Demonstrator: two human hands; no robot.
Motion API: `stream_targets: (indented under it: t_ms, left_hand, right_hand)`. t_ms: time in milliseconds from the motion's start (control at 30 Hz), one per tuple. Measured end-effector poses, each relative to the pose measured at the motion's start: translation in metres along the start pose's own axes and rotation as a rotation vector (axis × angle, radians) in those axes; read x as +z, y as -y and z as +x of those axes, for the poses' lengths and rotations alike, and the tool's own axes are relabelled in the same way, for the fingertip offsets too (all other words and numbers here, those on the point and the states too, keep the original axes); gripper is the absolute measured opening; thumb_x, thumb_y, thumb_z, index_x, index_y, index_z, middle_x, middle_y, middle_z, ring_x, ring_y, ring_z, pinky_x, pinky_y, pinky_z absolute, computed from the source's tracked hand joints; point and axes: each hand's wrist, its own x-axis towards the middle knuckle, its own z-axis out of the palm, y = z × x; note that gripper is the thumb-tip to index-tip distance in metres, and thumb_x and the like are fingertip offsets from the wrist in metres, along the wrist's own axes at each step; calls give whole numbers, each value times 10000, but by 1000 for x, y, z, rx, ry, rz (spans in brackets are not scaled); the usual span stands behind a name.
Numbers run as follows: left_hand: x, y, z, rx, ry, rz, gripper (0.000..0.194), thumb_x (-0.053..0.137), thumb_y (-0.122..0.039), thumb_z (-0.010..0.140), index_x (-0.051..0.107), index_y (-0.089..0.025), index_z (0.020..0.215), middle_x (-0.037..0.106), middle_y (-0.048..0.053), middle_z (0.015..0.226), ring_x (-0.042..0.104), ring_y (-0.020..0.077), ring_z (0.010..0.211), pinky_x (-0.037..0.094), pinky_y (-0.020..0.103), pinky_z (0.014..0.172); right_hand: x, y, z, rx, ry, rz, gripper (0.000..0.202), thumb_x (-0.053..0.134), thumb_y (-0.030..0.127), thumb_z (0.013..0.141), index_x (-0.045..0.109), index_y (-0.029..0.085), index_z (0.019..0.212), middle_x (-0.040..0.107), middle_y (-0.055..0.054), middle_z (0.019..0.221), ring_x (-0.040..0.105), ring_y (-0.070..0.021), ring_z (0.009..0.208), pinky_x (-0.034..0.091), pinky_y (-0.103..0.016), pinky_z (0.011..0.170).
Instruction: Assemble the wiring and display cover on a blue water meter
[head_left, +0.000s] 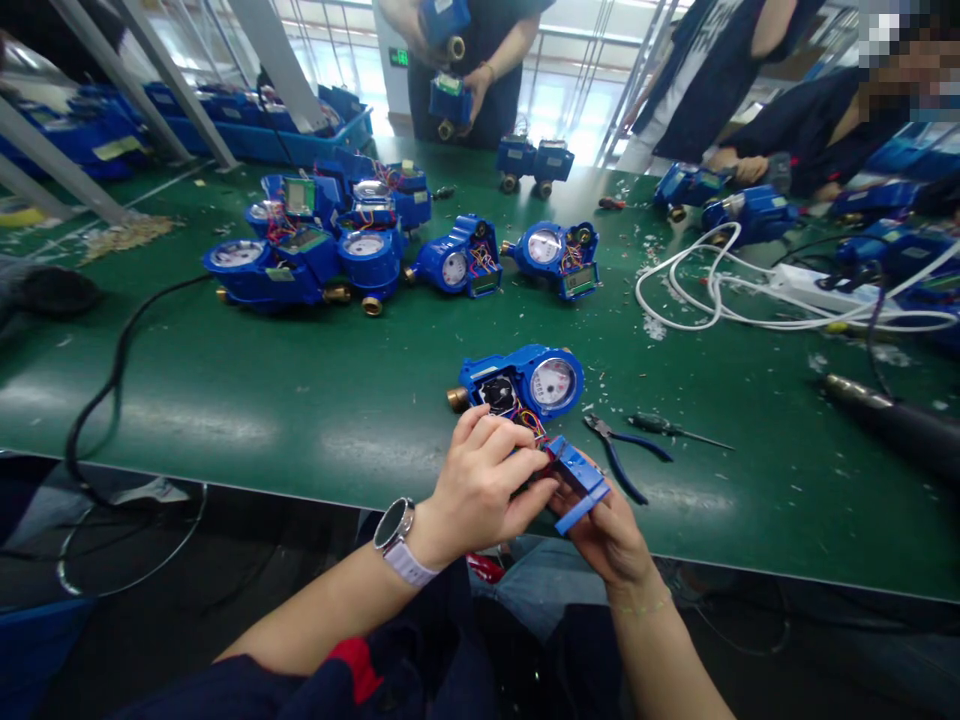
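Note:
A blue water meter (pixel 556 384) lies on the green table before me, its housing uncovered and its white dial facing up. Coloured wires (pixel 531 424) run from the housing to a blue plastic cover (pixel 577 468). My right hand (pixel 616 535) grips this cover from below, near the table's front edge. At the wires and the cover's left side, my left hand (pixel 491 480) has its fingers closed; what they pinch is hidden. Blue-handled pliers (pixel 621 450) lie just right of the meter, beside a dark screwdriver (pixel 667 427).
Several meters (pixel 300 250) crowd the left back; two more with exposed wires (pixel 551 250) stand mid-table. White cables (pixel 697 290) loop around a power strip (pixel 825 290) at right. A dark cylindrical tool (pixel 892 415) juts over the right side. Co-workers' hands (pixel 480 90) hold meters across the table.

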Motion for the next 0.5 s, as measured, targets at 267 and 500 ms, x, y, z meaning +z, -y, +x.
stream_targets:
  t_ms: [267,500]
  left_hand:
    - [-11,6,7,-22,-18,-6,143,620,-298,873,689,-230,768,686,6,808,584,169,820,332,433,1000]
    - [-15,14,12,123,14,81,148,627,-290,865,643,-226,733,692,-10,808,591,168,840,280,447,1078]
  right_hand:
    - [-1,-1,1,-3,33,14,641,780,507,705,543,276,1254,582,-91,1300,555,-283,1192,407,-489,1058]
    - [0,-2,1,-12,57,85,613,794,437,717,558,269,1257,605,-82,1264,587,-250,1144,411,-454,1058]
